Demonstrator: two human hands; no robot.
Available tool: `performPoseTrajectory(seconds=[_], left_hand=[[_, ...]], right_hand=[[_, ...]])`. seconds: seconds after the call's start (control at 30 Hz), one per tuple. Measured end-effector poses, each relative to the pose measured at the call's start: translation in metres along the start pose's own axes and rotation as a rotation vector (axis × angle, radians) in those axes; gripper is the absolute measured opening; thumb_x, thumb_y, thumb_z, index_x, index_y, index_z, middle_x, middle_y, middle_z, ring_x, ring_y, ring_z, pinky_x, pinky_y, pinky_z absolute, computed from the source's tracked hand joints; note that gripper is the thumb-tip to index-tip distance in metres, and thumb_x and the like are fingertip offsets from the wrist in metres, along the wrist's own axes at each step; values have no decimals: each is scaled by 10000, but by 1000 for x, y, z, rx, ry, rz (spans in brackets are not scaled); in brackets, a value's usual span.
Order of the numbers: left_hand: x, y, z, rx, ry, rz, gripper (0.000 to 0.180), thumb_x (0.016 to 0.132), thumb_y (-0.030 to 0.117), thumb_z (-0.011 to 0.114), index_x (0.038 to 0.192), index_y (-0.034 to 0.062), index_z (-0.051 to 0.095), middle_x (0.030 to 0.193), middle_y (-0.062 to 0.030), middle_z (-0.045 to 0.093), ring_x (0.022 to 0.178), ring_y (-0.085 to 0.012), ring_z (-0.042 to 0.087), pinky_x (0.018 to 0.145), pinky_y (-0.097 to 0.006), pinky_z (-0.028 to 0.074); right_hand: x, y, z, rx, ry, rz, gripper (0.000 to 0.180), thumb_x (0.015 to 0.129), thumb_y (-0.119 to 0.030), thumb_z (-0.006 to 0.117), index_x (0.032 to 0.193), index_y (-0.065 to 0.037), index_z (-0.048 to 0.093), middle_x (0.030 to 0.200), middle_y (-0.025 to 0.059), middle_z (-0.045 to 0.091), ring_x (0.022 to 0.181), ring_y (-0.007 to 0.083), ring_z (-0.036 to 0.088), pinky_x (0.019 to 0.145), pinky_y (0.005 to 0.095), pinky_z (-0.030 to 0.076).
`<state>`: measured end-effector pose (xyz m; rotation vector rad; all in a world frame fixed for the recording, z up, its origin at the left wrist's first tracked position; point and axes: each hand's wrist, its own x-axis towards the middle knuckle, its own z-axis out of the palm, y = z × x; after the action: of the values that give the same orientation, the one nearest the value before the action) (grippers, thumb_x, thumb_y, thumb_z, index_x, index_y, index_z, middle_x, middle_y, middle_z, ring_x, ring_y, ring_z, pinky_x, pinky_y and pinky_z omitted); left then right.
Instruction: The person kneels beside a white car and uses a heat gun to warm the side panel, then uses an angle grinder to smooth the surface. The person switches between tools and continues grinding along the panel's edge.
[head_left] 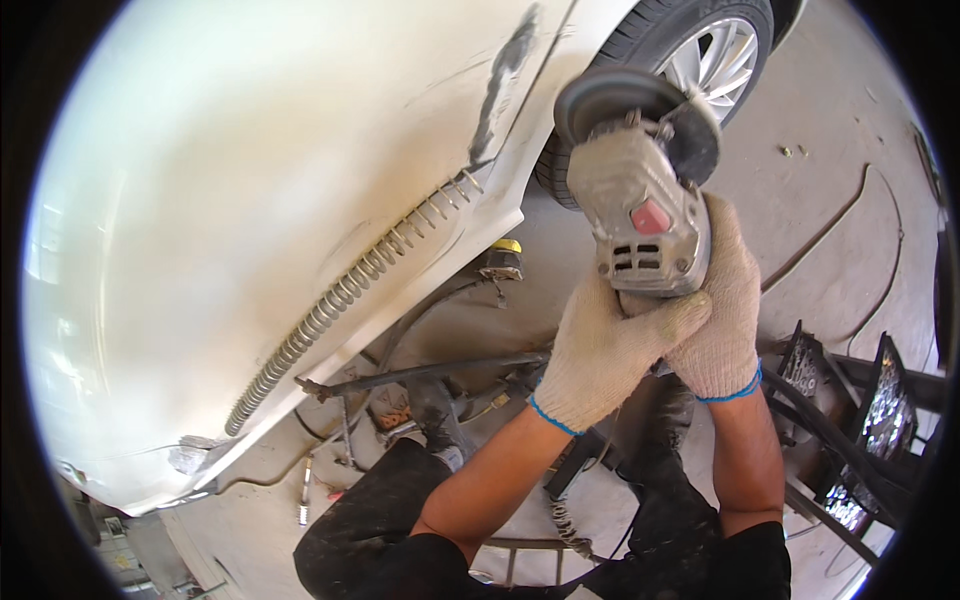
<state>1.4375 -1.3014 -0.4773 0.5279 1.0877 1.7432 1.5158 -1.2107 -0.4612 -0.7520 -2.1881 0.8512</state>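
Note:
An angle grinder with a grey body, a red button and a dark round disc is held up in front of me, near the car's wheel. My left hand, in a white knit glove with a blue cuff, is closed around the grinder's rear part. My right hand, gloved alike, grips it from the right side. The disc is apart from the white car panel. Along the panel's lower crease runs a row of metal rings. Above the row is a dark, scraped patch.
A tyred wheel stands at the upper right. On the floor are a yellow-topped black tool, a long metal bar, a thin tool and a cable. A black metal frame is at my right.

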Motion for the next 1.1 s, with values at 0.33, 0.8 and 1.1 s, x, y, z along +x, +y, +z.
performPoseTrajectory(seconds=[0.33,0.8,1.1], left_hand=[[-25,-72,18,104,69,-1,762,882,200,729,1464,-40,301,1380,-149,494,1250,-219,515,1021,-333,443],[-46,-142,26,618,86,-311,762,716,290,831,1331,31,464,1215,-173,639,1152,-270,619,986,-388,478],[-53,-148,19,646,113,-277,763,709,301,841,1320,35,471,1210,-172,641,1164,-281,617,986,-393,477]], right_hand=[[-36,44,-12,558,73,435,490,689,-93,787,1112,9,560,911,112,691,853,144,659,774,318,540],[-62,81,-33,673,-26,555,369,705,-178,782,1005,4,669,859,46,681,775,111,612,725,295,514],[-65,81,-25,725,-72,522,396,707,-158,787,1044,9,662,897,54,689,809,118,636,746,296,527]])
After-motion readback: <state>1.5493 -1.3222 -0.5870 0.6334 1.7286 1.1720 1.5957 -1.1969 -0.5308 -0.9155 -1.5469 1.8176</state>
